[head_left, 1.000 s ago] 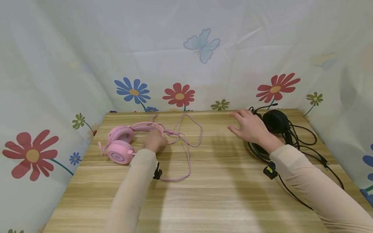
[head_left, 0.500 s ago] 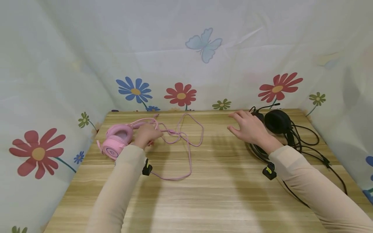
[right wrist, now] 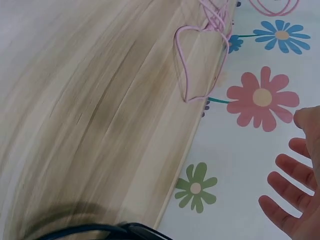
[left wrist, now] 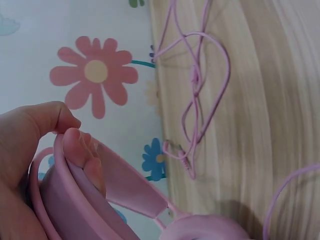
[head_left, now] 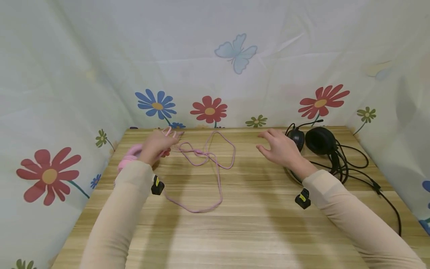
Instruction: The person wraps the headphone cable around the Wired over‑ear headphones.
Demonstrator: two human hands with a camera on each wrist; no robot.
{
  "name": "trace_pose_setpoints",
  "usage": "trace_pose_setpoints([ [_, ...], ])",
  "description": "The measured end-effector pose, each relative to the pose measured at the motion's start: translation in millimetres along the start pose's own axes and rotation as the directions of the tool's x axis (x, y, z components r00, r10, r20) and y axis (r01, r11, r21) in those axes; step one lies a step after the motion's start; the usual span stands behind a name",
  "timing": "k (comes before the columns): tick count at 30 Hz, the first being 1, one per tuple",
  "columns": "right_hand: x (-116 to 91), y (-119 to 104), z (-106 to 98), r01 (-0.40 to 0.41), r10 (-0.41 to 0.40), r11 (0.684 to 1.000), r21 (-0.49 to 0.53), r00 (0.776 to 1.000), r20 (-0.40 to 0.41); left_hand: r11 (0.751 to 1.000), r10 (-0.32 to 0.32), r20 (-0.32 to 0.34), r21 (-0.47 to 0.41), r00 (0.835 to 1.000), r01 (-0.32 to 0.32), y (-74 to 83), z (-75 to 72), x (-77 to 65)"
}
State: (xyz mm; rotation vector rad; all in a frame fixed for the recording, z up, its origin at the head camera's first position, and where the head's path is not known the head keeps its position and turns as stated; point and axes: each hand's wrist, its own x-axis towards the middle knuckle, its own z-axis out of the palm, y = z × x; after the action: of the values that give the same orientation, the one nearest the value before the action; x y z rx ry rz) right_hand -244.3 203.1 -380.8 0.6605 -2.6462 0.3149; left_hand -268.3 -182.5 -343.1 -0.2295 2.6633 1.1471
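- The pink headset (left wrist: 132,182) is at the left side of the table (head_left: 208,239), in the left hand (head_left: 155,145); whether its ear cups touch the wood cannot be told.
- The left hand grips the headband, thumb on one side and fingers curled over the other, as the left wrist view shows.
- From this grip the ear cups lie to the left and toward the person, partly hidden by the sleeve; the headset's long axis slants that way, from the band at far right to the cups at near left.
- The pink cable (head_left: 198,212) spreads in loose loops on the table, right of the grip.
- The right hand (head_left: 280,149) is well apart from the pink headset, its fingers relaxed and spread, holding nothing.
- Nearest to the right hand is the black headset (head_left: 320,141), with its black cable bunched at the right.
- Behind the table hangs a flowered cloth (head_left: 188,67).
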Motion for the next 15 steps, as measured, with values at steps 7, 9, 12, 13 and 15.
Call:
trace_pose_setpoints([
  [7,2,-6,5,-0.008,0.009,0.999,0.046,0.999,-0.039,0.977,-0.027,0.01,-0.212,1.0,0.029,7.5,-10.7,-13.1],
  [9,2,-8,6,-0.009,0.012,0.998,0.063,0.999,-0.049,0.971,-0.022,0.004,-0.239,1.0,0.023,9.3,-13.9,-17.5],
  [12,2,-10,9,-0.017,0.022,0.996,0.086,0.998,-0.055,0.96,0.018,-0.01,-0.28,1.0,-0.02,11.0,-18.3,-22.9],
  [13,2,-10,11,-0.019,0.025,0.995,0.093,0.998,-0.054,0.957,0.029,-0.014,-0.288,0.999,-0.032,11.4,-19.7,-24.3],
  [15,2,-12,13,-0.022,0.028,0.994,0.106,0.998,-0.051,0.958,0.047,-0.017,-0.284,0.999,-0.05,12.6,-22.8,-25.5],
])
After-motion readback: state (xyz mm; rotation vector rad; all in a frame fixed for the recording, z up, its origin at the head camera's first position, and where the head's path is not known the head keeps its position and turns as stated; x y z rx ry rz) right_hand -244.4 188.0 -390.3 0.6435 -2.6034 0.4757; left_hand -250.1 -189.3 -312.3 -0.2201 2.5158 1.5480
